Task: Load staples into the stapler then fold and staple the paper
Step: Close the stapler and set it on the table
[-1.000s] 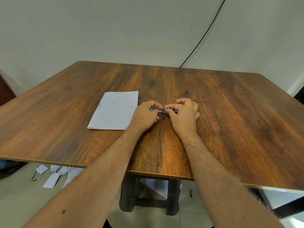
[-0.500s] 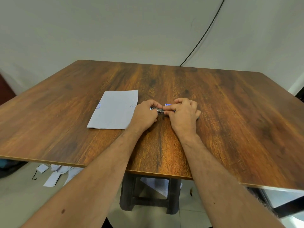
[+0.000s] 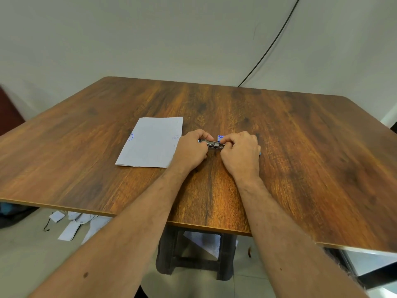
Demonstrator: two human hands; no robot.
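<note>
Wood-grain table [image 3: 300, 160] fills most of the view, w/ a black cable [image 3: 270, 48] running up the wall behind. Paper [image 3: 151, 143] lies flat & unfolded on it, just left of the hands, right edge touching or tucked under the left hand [image 3: 190, 150]. That hand curls round the left end of the stapler [image 3: 211, 144]; right hand [image 3: 240, 151] grips the other end, fingertips pinched at the top. Stapler sits low over the table, between both hands, metal channel showing. Small blue-white box [image 3: 220, 137], prob. the staple box, sits just behind it.

Judging by that, loading is underway; can't tell if a strip is in yet.

Risks:
- Strip goes in crooked or breaks if the pinch slips, so loose staples scatter on the wood.
- Spring pusher snaps back on a fingertip if released early.
- Top shut on a misseated strip = jam later.
- Left wrist nudges the paper askew.
</note>
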